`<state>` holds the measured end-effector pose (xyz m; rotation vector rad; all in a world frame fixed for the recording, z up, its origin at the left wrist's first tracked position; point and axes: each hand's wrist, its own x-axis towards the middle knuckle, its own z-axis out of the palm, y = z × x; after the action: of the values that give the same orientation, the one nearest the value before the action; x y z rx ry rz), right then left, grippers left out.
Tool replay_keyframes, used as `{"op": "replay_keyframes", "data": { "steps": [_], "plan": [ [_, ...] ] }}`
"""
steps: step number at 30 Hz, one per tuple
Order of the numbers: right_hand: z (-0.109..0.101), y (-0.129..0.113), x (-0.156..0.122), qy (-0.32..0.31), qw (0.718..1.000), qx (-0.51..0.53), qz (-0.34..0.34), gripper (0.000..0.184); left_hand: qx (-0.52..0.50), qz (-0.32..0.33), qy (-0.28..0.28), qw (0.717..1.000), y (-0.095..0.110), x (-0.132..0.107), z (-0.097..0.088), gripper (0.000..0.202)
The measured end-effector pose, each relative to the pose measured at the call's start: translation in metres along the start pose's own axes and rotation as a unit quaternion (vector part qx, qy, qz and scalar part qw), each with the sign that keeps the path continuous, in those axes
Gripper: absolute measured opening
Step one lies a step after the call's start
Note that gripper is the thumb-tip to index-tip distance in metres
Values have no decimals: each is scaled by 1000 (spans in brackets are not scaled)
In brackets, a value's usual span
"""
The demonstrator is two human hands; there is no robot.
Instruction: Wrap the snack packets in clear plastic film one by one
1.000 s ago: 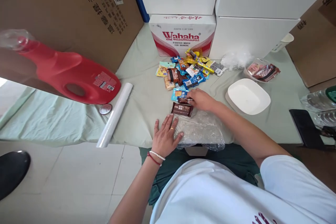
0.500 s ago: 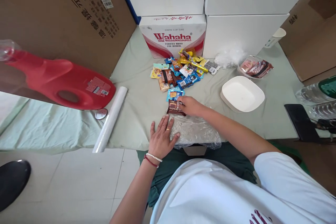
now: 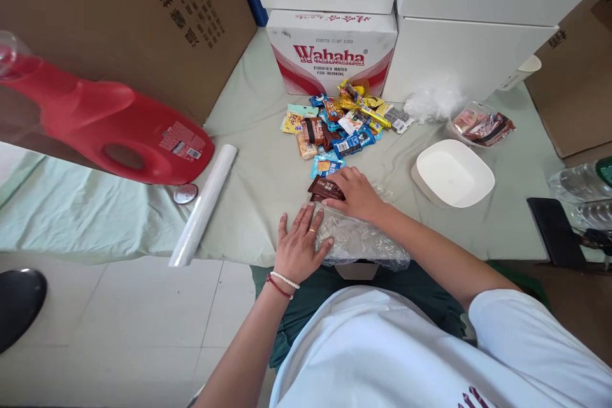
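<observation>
My left hand (image 3: pixel 301 243) lies flat with its fingers spread, its fingertips at the left edge of a crumpled sheet of clear plastic (image 3: pixel 358 234). Just beyond that sheet, my right hand (image 3: pixel 357 194) grips the right side of a dark brown snack packet (image 3: pixel 325 187). A second brown edge shows beneath this packet; whether it is another packet I cannot tell. Behind it lies a light blue snack packet (image 3: pixel 327 164), close to my right fingertips. Farther back is a heap of small, colourful wrapped snacks (image 3: pixel 351 122).
A white bowl (image 3: pixel 453 173) stands to the right, before a clear tub of snacks (image 3: pixel 482 124) and crumpled plastic (image 3: pixel 433 102). At left are a plastic film roll (image 3: pixel 204 207) and a red jug (image 3: pixel 129 134). A Wahaba-style printed carton (image 3: pixel 335 54) backs the heap; a phone (image 3: pixel 554 233) lies right.
My right hand has shifted its grip, and the brown packet shows a different printed face. My left hand stays flat by the plastic. The camera view has shifted slightly.
</observation>
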<state>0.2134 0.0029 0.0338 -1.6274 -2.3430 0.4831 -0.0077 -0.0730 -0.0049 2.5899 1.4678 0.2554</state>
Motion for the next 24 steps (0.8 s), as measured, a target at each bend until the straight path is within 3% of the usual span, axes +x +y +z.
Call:
{"op": "replay_keyframes", "data": {
  "steps": [3, 7, 11, 13, 15, 17, 18, 20, 23, 24],
  "plan": [
    [0, -10, 11, -63, 995, -38, 65, 65, -4, 0, -2, 1000, 0, 0, 0, 70],
    [-4, -18, 27, -112, 988, -58, 88, 51, -5, -3, -3, 1000, 0, 0, 0, 69],
    [-18, 1, 38, -139, 979, 14, 146, 46, -12, -6, -2, 1000, 1, 0, -1, 68],
    [-32, 20, 36, -72, 978, 87, 175, 41, -17, -9, 0, 1000, 0, 0, -1, 67],
    [-49, 38, 24, 68, 962, 179, 193, 42, -27, -16, 0, 1000, -1, 0, -2, 64],
    [-65, 50, 3, 194, 919, 284, 193, 49, -41, -25, -4, 999, -1, 3, -3, 60],
    [-71, 52, -10, 219, 896, 341, 182, 52, -49, -31, -6, 998, -1, 6, -3, 58],
    [-76, 52, -36, 161, 863, 454, 156, 54, -62, -47, -9, 997, -1, 15, -5, 57],
    [-63, 49, -67, -49, 829, 534, 162, 52, -58, -70, -5, 996, 0, 32, -6, 57],
    [-56, 51, -73, -82, 818, 539, 182, 52, -51, -72, -5, 996, -1, 38, -6, 57]
  ]
}}
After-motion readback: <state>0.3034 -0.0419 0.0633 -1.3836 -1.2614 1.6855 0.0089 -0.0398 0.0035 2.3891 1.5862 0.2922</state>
